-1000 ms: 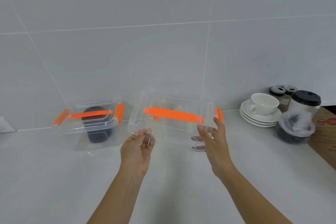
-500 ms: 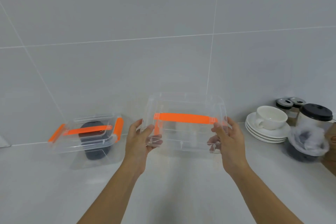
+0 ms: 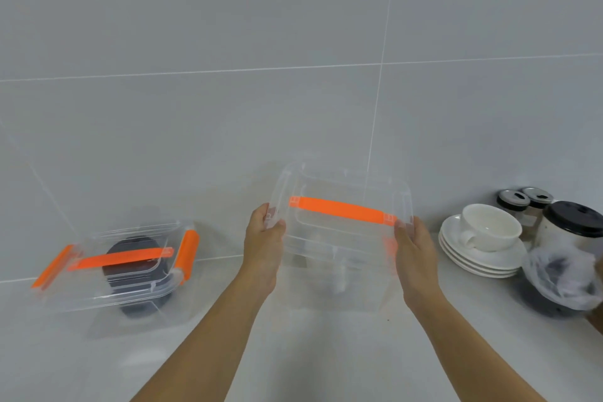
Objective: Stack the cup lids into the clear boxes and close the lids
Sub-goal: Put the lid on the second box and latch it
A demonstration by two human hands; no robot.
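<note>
two bare forearms come into view from the near edge, no sleeves on either. the left hand [image 3: 263, 246] and right hand [image 3: 415, 253] are uncovered: no gloves, rings, watch or bands visible. fingernails look short and plain.

Two clear boxes [image 3: 111, 271] [image 3: 339, 232], one cup [image 3: 489, 227], two hands [image 3: 264, 251] [image 3: 414, 258].

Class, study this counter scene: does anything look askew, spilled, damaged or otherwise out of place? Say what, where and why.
Nothing is spilled or visibly damaged. The clear box held between the left hand and right hand is tilted, its top facing the camera. The closed box on the left sits at a slant to the wall, black lids inside.
</note>
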